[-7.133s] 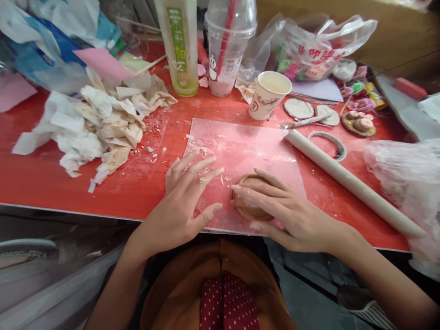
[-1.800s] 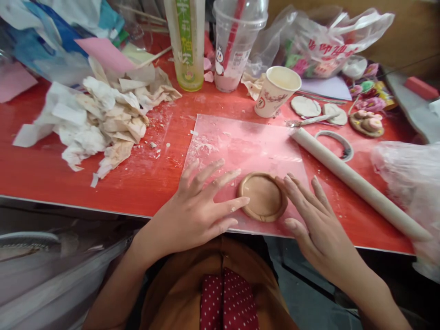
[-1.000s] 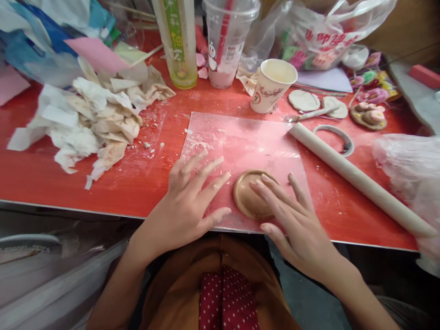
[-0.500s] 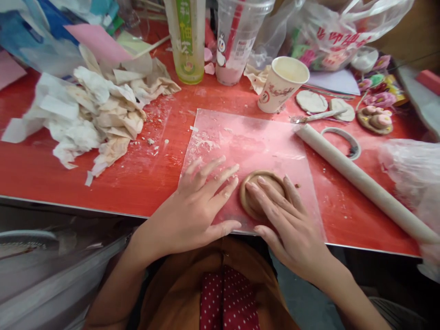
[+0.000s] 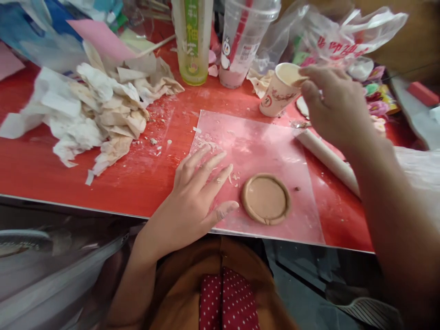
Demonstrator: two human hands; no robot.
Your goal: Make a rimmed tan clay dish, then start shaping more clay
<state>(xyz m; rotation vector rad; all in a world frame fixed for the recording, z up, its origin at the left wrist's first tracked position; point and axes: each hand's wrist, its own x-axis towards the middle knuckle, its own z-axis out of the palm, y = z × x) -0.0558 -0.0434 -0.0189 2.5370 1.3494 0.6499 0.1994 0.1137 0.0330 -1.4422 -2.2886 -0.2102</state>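
A round disc of brown clay point(image 5: 266, 198) with a raised rim lies on a clear plastic sheet point(image 5: 220, 123) near the table's front edge. My left hand point(image 5: 197, 192) rests palm down on the sheet's left part, fingers spread, just left of the clay and apart from it. My right hand point(image 5: 338, 105) reaches to the back right, its fingertips bent at the right rim of a paper cup point(image 5: 278, 94) holding pale liquid. Blur and the hand itself partly hide these fingers; whether they grip the rim or dip inside cannot be made out.
Crumpled tissues point(image 5: 113, 105) and crumbs lie left. Behind stand a green-labelled bottle point(image 5: 192, 46) and a plastic cup point(image 5: 237, 50) with a red straw. A long pale roller point(image 5: 330, 160) lies under my right arm. A plastic bag point(image 5: 343, 43) sits at the back right.
My right hand has left the clay disc and moved up and right to the paper cup. The disc now shows whole. My left hand stays spread in about the same place.
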